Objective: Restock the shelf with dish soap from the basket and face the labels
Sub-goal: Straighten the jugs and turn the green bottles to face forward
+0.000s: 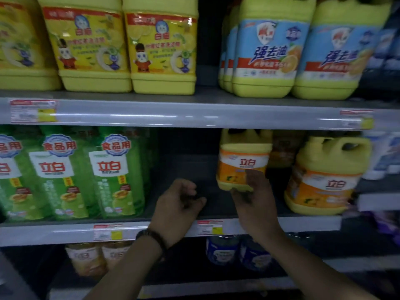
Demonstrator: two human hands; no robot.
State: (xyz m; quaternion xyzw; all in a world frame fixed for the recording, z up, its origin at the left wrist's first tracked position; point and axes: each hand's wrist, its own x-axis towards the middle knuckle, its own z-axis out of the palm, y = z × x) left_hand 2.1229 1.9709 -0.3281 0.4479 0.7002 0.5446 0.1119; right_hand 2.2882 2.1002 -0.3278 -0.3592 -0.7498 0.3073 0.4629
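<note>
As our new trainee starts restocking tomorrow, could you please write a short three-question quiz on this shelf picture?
1. True or false: the left hand holds a bottle.
2. Which hand holds the orange-label jug? A left, B right, C neither.
3. Fill in: the green bottles stand to the ___ of that jug.

Key: 1 false, it holds nothing. 2 B, the right hand. 3 left.

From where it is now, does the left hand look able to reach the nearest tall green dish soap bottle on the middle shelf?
Probably yes: the left hand holds nothing and hovers in the gap beside the tall green dish soap bottle, with nothing between them.
</note>
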